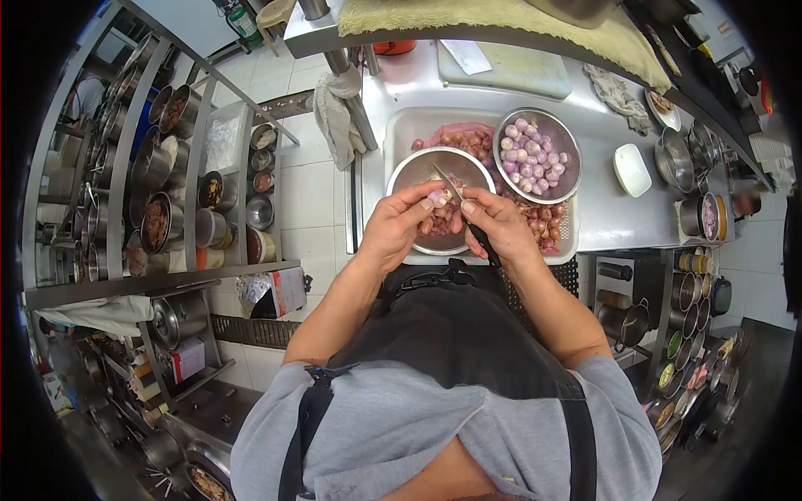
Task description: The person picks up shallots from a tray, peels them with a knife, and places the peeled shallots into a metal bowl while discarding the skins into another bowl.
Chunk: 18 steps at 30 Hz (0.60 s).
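Observation:
Between the fingertips of my left hand (399,221) is a small shallot (438,198), partly pale where its skin is off. My right hand (501,224) is closed round the black handle of a small knife (451,184), its blade lying against the shallot. Both hands are over a metal bowl (404,172) with shallots and skins inside, partly hidden by my fingers. Right of it, a perforated metal colander (506,125) holds many peeled purple-white shallots (532,159). Under both vessels, a white plastic basket (403,127) contains unpeeled reddish shallots (547,224) and a pink net.
A cutting board (526,73) with a cleaver (465,57) lies at the back of the steel counter (597,167). To the right are a white dish (632,170) and a crumpled cloth (616,98). A shelf (501,33) overhangs the counter's back; a rack (196,150) of pots stands left.

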### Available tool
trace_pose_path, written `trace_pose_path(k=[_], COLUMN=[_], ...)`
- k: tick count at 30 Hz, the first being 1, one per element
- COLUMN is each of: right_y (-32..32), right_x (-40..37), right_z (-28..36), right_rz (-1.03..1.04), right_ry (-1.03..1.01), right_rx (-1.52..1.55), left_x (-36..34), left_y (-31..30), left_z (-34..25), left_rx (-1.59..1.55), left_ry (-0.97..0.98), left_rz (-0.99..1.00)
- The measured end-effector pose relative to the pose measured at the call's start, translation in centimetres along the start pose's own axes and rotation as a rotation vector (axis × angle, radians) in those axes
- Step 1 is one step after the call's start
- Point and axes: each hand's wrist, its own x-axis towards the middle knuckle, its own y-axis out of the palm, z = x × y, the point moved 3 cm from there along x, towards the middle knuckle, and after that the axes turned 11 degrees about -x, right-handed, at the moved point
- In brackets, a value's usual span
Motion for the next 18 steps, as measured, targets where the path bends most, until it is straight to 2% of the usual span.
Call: trace_pose_path(k=[3,8,11,18], right_y=[-0.2,-0.79,-0.67,-0.42], right_x=[-0.13,-0.56,-0.32,0.36], right_z=[-0.14,-0.59,-0.98,-0.65], right_rz=[-0.032,-0.11,-0.159,-0.161], right_ry=[-0.002,-0.103,-0.221,-0.152], right_rx=[-0.099,-0.634,-0.69,-0.71], left_x=[0.0,0.14,0.13,-0.19], left_y=[0.33,0.17,0.26,0.45], left_z=[0.09,-0.11,-0.06,0.34], left_rx=[0.035,0.141,0.166,0.325], left_ry=[0.013,0.042,0.051,0.117], left_rz=[-0.04,-0.07,-0.075,-0.126])
